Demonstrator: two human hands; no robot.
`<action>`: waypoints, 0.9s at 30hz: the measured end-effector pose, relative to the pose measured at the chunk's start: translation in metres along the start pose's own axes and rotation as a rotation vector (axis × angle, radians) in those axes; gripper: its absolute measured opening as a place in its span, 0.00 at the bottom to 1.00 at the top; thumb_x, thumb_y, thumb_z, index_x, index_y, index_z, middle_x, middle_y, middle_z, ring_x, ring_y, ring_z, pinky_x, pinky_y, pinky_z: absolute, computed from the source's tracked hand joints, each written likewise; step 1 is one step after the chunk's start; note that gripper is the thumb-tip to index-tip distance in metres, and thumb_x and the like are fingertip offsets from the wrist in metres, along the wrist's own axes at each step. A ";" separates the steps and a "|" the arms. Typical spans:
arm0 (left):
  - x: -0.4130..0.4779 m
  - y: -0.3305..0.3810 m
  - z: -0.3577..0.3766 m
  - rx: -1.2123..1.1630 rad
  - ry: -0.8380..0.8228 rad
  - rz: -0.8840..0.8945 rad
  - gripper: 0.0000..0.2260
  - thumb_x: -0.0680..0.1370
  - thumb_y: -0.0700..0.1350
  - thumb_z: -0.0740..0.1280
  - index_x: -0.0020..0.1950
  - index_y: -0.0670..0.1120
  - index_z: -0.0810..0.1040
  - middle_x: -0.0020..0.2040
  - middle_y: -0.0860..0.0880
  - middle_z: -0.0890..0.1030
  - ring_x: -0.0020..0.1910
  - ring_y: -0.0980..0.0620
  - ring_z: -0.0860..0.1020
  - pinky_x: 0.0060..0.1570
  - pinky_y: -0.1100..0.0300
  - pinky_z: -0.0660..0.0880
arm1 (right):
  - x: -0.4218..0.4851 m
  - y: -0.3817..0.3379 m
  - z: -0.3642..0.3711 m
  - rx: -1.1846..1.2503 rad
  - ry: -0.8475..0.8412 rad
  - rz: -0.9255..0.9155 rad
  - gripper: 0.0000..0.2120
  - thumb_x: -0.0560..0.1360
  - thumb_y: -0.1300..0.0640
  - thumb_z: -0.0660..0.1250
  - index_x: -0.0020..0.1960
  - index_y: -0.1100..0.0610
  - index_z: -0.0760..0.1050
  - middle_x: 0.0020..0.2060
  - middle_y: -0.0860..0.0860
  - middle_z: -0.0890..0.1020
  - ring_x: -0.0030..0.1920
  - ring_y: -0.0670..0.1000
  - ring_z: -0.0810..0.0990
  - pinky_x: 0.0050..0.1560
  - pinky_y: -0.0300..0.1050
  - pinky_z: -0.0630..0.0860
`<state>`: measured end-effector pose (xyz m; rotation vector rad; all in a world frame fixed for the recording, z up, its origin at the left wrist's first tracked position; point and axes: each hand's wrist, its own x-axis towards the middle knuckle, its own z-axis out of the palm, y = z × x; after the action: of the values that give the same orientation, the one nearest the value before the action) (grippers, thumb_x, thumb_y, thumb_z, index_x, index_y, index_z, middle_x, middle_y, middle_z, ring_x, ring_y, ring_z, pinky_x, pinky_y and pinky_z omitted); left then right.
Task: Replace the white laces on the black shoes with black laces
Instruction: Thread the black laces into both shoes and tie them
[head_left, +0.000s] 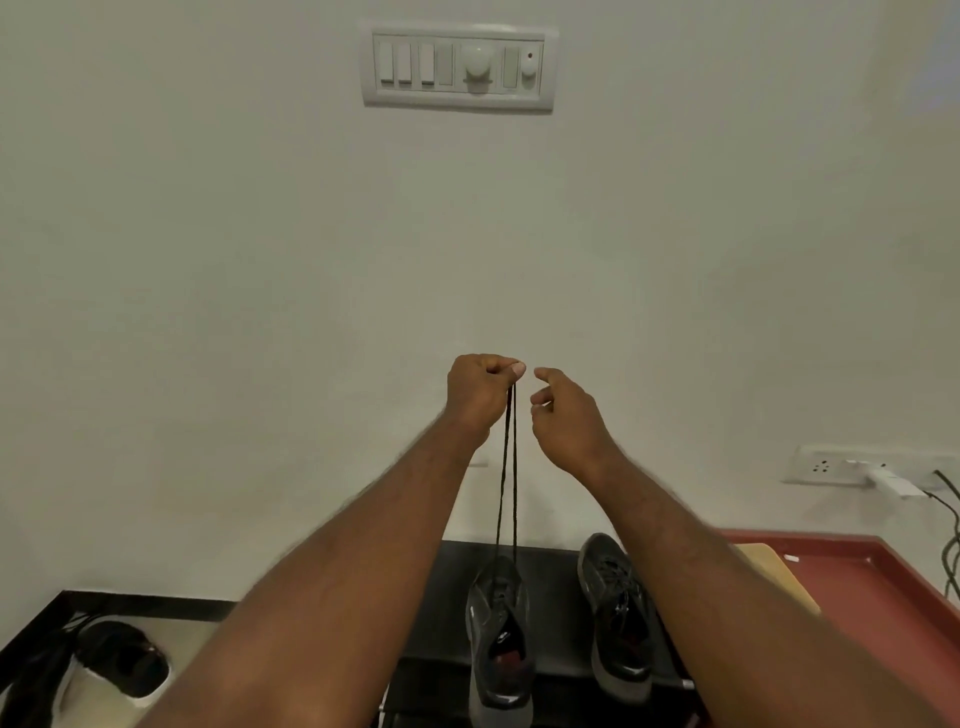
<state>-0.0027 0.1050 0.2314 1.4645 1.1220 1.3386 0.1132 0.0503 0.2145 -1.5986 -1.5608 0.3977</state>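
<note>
Overhead, against the pale wall, the left grip (480, 387) pinches the two ends of the black lace (506, 467) together between thumb and curled fingers. From that pinch the lace hangs as two thin, dark strands running side by side, nearly straight, down to the lacing area of the left shoe (498, 639). That shoe is black to dark grey with a lighter grey sole edge at its near end, its mouth open toward the camera and showing a reddish lining inside. The right shoe (618, 623) stands just beside it, toe toward the wall, of the same dark colour; its lacing is too dim to read. Both shoes rest on a black tabletop (550, 571) that butts against the wall. The right grip (563, 415) hovers just right of the left one, apart from it, fingers loosely curled and holding nothing. To the right lies a red tray (883, 597) with a beige board (774, 571) on it. A white switch panel (460, 67) sits high on the wall, and a wall socket (826, 465) with a white plug (888, 480) is at far right.
</note>
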 end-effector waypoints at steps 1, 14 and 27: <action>0.002 0.001 0.001 -0.018 0.011 -0.008 0.06 0.77 0.41 0.71 0.52 0.41 0.84 0.46 0.50 0.84 0.48 0.57 0.80 0.46 0.69 0.72 | 0.001 -0.001 0.001 0.013 0.004 0.002 0.23 0.81 0.65 0.60 0.76 0.56 0.66 0.54 0.49 0.76 0.53 0.50 0.78 0.55 0.46 0.77; 0.012 0.018 0.009 -0.121 0.032 -0.009 0.05 0.77 0.38 0.70 0.50 0.38 0.84 0.41 0.48 0.83 0.33 0.59 0.79 0.31 0.69 0.77 | 0.028 -0.015 0.011 0.320 0.081 0.079 0.10 0.80 0.61 0.63 0.57 0.59 0.81 0.36 0.53 0.84 0.31 0.48 0.80 0.35 0.43 0.75; 0.016 0.011 0.009 -0.057 0.037 0.041 0.04 0.76 0.37 0.72 0.44 0.37 0.84 0.40 0.43 0.84 0.37 0.48 0.83 0.35 0.56 0.82 | 0.038 -0.009 0.010 0.593 0.120 0.186 0.08 0.79 0.66 0.64 0.48 0.65 0.82 0.39 0.62 0.85 0.33 0.51 0.83 0.36 0.42 0.81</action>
<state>0.0077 0.1176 0.2453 1.4337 1.0738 1.4196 0.1064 0.0881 0.2277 -1.2693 -1.0686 0.7707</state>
